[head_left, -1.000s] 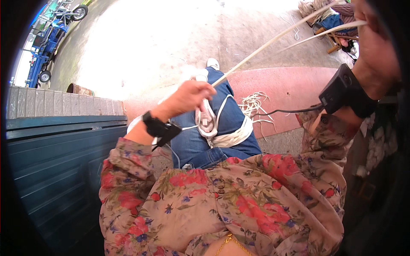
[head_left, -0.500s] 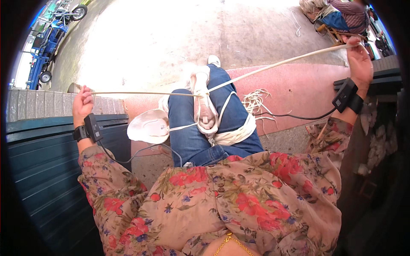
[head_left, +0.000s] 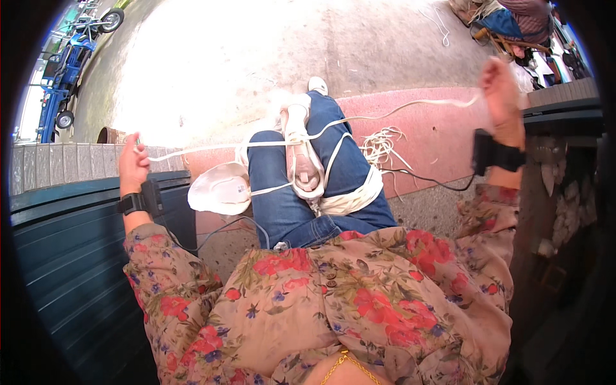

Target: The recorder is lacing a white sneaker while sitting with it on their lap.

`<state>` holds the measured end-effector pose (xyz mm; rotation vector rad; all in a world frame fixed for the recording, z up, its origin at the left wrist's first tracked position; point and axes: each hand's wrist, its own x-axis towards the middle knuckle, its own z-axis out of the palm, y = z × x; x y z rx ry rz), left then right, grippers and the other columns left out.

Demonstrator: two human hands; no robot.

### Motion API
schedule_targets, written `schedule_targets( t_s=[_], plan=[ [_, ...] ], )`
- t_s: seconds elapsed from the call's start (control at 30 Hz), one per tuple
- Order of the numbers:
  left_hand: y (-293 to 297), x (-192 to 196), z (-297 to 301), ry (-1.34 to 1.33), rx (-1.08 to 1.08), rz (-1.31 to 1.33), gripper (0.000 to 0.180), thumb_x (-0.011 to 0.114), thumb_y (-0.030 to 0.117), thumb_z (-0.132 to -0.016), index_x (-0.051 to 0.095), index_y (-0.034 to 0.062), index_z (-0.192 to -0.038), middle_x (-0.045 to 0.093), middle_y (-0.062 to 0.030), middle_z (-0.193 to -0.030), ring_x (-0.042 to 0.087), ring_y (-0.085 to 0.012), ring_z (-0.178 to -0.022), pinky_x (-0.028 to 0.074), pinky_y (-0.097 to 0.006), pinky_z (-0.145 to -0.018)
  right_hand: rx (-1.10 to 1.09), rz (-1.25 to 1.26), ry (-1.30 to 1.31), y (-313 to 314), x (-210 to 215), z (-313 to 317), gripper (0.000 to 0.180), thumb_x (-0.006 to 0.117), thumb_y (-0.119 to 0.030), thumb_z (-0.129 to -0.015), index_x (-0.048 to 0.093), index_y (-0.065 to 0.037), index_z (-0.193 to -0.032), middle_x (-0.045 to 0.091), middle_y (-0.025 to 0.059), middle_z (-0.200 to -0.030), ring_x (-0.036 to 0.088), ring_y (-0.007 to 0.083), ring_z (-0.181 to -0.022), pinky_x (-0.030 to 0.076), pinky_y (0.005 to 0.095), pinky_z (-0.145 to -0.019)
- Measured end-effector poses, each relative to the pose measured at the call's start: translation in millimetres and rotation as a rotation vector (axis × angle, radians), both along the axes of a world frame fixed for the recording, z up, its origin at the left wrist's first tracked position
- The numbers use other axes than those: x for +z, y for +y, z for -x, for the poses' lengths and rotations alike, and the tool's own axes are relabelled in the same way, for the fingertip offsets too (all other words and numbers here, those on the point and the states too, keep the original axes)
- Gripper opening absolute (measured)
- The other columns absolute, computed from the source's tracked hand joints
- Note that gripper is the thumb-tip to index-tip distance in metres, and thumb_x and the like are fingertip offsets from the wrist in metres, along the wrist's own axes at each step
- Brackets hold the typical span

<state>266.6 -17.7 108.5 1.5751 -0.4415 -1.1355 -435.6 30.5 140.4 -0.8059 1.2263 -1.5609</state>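
The cord (head_left: 212,149) is pale, matt, fibrous twine, pinched in the left hand (head_left: 131,165) and the right hand (head_left: 500,96), with a loose frayed bundle (head_left: 384,144) of the same stuff on the rough, dull red step (head_left: 436,122). The jeans (head_left: 340,160) are matt blue denim, the blouse (head_left: 359,301) soft printed floral cloth, and the straps (head_left: 144,202) on both wrists look like black matt fabric and plastic. The ground (head_left: 256,58) is rough bare concrete, the shutter (head_left: 70,256) ribbed painted metal with a dull sheen, and the cap (head_left: 221,189) smooth off-white.

The seated person (head_left: 520,19) at the top right is cut off by the rim, and glare washes out the ground (head_left: 212,77)
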Motion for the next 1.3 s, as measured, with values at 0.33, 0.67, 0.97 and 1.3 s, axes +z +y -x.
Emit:
schedule_targets(
  t_s=[0.33,0.67,0.97,1.3],
  plan=[
    [72,-76,219,-0.358,-1.064,-0.292,0.029,0.044,0.012,-0.079,0.053,-0.0023,-0.102,0.059,-0.0107,-0.083,0.054,-0.0145,-0.040,0.039,-0.022,-0.034,0.563,-0.026,0.924,47,-156,-252,0.019,0.050,-0.018,-0.078,0.061,-0.002,-0.074,0.058,0.0192,-0.072,0.057,0.0339,-0.069,0.045,0.0407,-0.061],
    [81,-113,229,-0.771,-1.040,0.117,0.024,0.049,0.019,-0.081,0.060,-0.0010,-0.088,0.060,-0.0142,-0.073,0.058,-0.0241,-0.066,0.045,-0.032,-0.062,0.501,-0.010,1.417,43,-161,-278,0.012,0.053,-0.012,-0.069,0.061,-0.004,-0.069,0.057,0.0129,-0.075,0.055,0.0281,-0.078,0.042,0.0410,-0.065],
    [83,-115,228,-0.765,-0.865,-0.132,0.023,0.048,0.018,-0.081,0.059,-0.0014,-0.086,0.060,-0.0205,-0.079,0.058,-0.0333,-0.074,0.045,-0.038,-0.068,0.647,0.153,1.489,29,-160,-280,0.010,0.052,-0.010,-0.068,0.060,-0.007,-0.072,0.057,0.0090,-0.078,0.055,0.0246,-0.081,0.038,0.0399,-0.070],
    [74,-128,232,-0.974,-0.990,0.120,0.019,0.049,0.016,-0.079,0.058,-0.0003,-0.078,0.059,-0.0198,-0.077,0.056,-0.0362,-0.074,0.044,-0.042,-0.067,0.515,0.119,1.534,34,-168,-288,0.009,0.054,-0.015,-0.071,0.060,-0.008,-0.073,0.057,0.0064,-0.077,0.054,0.0235,-0.079,0.037,0.0377,-0.070]
  ],
)
